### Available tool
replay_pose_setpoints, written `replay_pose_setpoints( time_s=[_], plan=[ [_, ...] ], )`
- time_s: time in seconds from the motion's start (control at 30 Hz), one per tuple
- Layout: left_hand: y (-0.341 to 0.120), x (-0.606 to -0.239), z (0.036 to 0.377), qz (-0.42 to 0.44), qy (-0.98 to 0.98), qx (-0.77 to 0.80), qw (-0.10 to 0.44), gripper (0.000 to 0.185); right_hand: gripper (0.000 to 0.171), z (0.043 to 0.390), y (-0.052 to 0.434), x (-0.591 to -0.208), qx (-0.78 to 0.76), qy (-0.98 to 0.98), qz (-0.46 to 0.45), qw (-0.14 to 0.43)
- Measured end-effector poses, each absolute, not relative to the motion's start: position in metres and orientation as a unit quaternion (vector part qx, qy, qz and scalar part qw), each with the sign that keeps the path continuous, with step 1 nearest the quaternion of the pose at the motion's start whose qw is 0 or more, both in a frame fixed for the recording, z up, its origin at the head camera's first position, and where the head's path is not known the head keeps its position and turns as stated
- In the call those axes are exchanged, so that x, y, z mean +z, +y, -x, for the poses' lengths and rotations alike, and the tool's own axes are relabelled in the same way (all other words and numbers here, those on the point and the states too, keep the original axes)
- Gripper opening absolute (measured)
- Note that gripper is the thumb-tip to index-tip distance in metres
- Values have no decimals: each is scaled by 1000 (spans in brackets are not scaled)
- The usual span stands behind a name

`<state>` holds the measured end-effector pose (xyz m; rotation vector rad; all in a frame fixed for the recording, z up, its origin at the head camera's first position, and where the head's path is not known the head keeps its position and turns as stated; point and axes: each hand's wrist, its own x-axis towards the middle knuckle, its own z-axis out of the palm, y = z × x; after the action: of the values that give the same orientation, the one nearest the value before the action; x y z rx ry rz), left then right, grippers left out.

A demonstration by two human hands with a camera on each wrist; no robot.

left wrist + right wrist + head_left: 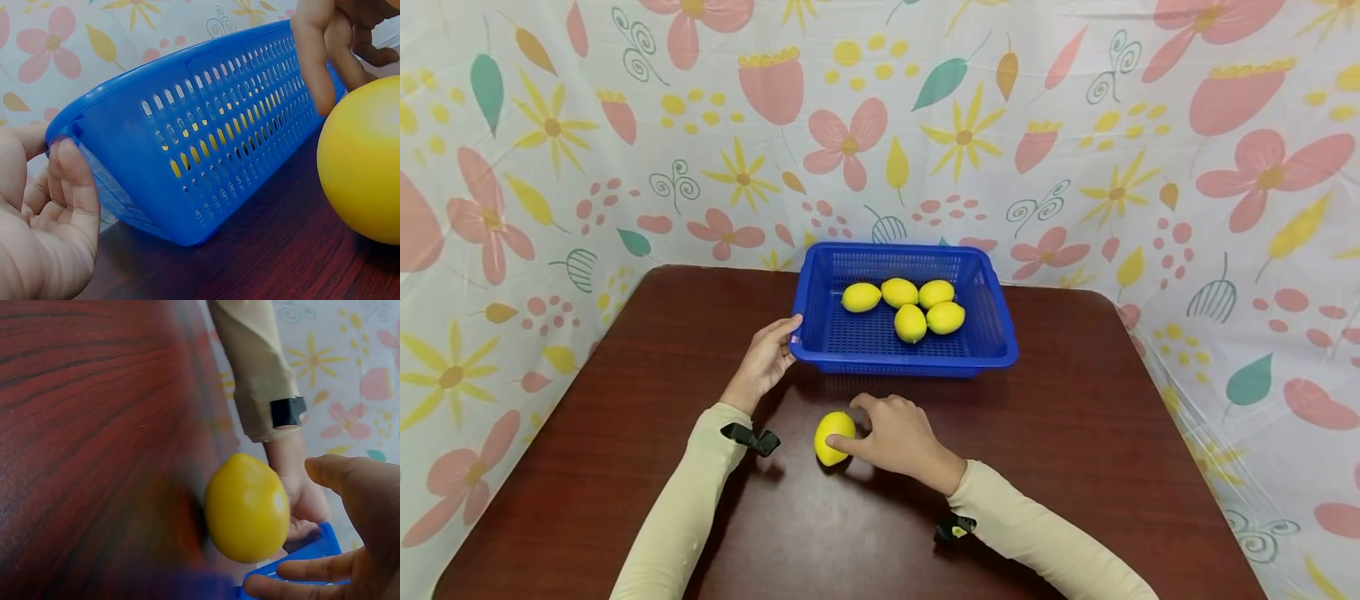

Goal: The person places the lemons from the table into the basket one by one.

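Head view: right hand (pixel 898 437) fingers curl on a lemon (pixel 832 437) on the worktop (pixel 1075 467); left hand (pixel 767 358) grips the blue basket (pixel 820 350) corner.

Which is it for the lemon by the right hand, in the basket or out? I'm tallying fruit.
Out. The lemon lies on the table before the blue basket.
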<state>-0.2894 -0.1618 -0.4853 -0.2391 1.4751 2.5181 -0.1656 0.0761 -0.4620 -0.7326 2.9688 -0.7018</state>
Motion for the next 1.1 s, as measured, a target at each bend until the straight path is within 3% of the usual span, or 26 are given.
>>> replay_pose_setpoints(
  time_s=[0.47, 1.1],
  plan=[
    [-161, -485, 288, 80, 502, 854, 107, 24, 88, 162, 56, -471, -143, 968, 207, 16],
    [-162, -483, 287, 75, 502, 855, 109, 21, 72, 161, 55, -472, -206, 954, 214, 38]
  ],
)
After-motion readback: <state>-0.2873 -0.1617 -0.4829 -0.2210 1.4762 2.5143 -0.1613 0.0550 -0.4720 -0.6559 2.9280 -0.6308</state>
